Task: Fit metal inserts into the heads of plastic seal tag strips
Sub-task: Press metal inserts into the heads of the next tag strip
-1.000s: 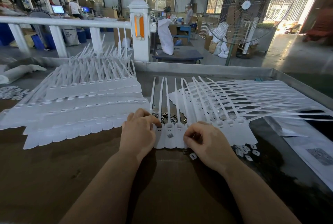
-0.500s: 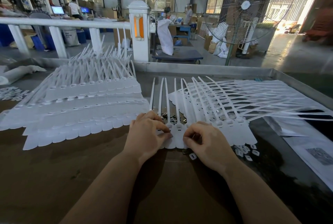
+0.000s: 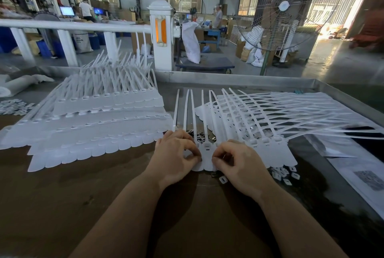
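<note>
A row of white plastic seal tag strips [image 3: 207,151] lies in front of me, heads toward me, tails pointing away. My left hand [image 3: 176,153] rests on the left heads of this row, fingers curled and pinching at a head. My right hand [image 3: 236,162] presses on the heads just right of the middle, fingertips bent together. Whether either hand holds an insert is hidden. Small dark metal inserts [image 3: 197,133] lie loose behind the heads, between the tails. One tag head [image 3: 207,146] shows between my hands.
A big stack of tag strips [image 3: 99,124] fills the left of the brown table [image 3: 83,205]. More strips [image 3: 280,120] fan out to the right. Small white caps [image 3: 284,174] lie at right near printed sheets [image 3: 363,176]. A metal rim [image 3: 239,80] and a standing fan [image 3: 284,8] are behind.
My left hand has slid right along the row of heads, closing the gap to my right hand. The right hand has stayed in place.
</note>
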The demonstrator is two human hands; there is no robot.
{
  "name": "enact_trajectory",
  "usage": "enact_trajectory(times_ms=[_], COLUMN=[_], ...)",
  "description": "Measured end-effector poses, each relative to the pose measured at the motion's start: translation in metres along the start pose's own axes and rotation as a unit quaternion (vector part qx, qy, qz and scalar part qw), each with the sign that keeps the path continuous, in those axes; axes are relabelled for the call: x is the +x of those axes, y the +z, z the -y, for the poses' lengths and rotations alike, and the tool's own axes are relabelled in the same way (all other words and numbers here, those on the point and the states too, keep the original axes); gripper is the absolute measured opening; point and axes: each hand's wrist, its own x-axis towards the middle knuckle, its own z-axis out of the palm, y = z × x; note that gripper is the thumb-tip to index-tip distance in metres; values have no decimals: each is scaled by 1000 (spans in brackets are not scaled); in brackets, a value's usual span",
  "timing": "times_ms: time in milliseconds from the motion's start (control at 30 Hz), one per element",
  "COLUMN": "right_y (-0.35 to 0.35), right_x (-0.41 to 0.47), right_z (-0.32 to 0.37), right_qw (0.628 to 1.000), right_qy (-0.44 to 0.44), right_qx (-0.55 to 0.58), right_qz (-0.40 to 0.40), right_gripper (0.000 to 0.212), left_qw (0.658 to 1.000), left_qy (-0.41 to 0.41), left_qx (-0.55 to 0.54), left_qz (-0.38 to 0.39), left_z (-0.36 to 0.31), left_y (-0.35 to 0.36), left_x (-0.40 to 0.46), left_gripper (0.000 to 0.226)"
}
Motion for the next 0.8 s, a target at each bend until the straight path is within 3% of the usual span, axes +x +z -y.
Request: enact_trajectory(times_ms=[400,800], right_y=[1,1], right_x=[-1,-1], right_z=[-1,1], right_qw=[1000,1000], right_qy=[0,-1], right_qx=[4,1], right_qz=[-2,1], right_gripper=[15,10], left_qw=[999,999], left_qy=[2,28], left_qx=[16,-6], left_qz=[-30,27], left_z=[-1,-4], left_y=[2,-1], left_x=[-1,-2], left_gripper=[15,9])
